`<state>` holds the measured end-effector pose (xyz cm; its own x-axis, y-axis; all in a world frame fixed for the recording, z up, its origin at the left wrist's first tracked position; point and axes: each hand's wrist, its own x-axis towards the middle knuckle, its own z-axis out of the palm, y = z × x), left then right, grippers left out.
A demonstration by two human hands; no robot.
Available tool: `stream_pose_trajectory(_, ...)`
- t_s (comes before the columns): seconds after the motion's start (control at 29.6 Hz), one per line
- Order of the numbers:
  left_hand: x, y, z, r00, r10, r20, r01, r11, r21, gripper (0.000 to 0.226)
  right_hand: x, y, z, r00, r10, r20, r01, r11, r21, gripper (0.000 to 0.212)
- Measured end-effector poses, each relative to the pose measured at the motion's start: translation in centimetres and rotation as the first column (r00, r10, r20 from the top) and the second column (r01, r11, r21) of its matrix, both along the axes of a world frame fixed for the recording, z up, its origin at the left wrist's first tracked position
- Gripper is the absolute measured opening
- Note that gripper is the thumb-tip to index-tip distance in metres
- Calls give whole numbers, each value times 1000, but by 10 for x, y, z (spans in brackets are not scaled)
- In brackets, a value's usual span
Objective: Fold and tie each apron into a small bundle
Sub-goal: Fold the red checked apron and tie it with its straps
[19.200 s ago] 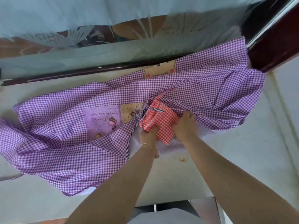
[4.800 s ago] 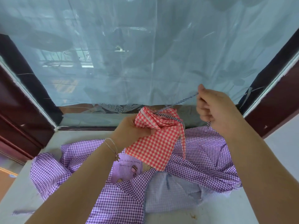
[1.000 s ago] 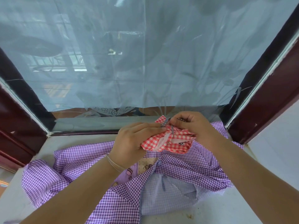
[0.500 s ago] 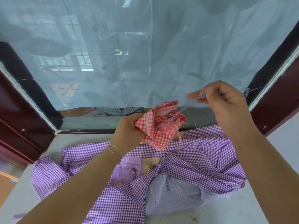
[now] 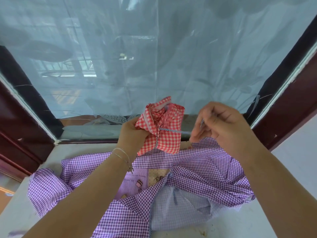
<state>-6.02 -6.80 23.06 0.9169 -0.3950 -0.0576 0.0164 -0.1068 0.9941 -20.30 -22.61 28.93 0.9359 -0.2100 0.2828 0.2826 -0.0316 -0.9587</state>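
Nearest, below both wrists, the purple apron [image 5: 197,170] lies rumpled and unfolded on the table [image 5: 240,224]. Above it the left hand [image 5: 133,133] grips the bunched red apron [image 5: 163,129], fingers curled into its left side. To the right of those fingers, the right hand [image 5: 221,124] pinches the striped tie [image 5: 175,131] and draws it taut sideways. If the left grip slackens, the folds may spring open; a sharp tug could slide the tie off the bundle.
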Motion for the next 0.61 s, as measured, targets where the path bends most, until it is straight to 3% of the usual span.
stream_pose_trajectory(0.1,3,1,7,973,100,-209,-150,960,-238,23,-5,10,-21,972,100,-213,-124,987,-106,19)
stream_pose_trajectory(0.14,4,-1,9,954,98,-282,-181,941,-286,23,-7,12,-34,965,93,-245,-104,994,-33,21)
stream_pose_trajectory(0.2,4,-6,11,927,106,-361,-198,953,-230,27,-7,13,-60,952,147,-267,-68,956,284,19)
stream_pose_trajectory(0.27,-5,-8,15,918,61,-392,-165,957,-238,27,-4,14,-84,937,238,-255,-24,774,633,23)
stream_pose_trajectory(0.34,-21,-8,21,903,-79,-423,-71,942,-328,29,1,16,-99,936,218,-275,87,614,784,48)
stream_pose_trajectory(0.37,-25,-4,24,895,-178,-408,3,919,-393,27,4,16,-100,935,193,-296,130,590,797,54)
stream_pose_trajectory(0.41,-30,1,26,889,-281,-362,94,885,-456,25,5,17,-92,923,175,-342,167,618,768,46)
stream_pose_trajectory(0.47,-31,8,30,865,-418,-278,233,825,-515,30,11,9,-79,901,64,-429,243,745,621,8)
stream_pose_trajectory(0.54,-26,11,32,868,-446,-221,314,835,-452,32,16,-4,-72,904,-10,-428,245,831,499,25)
stream_pose_trajectory(0.61,-24,14,31,898,-413,-151,339,869,-361,40,17,-12,-65,932,-29,-362,213,851,479,27)
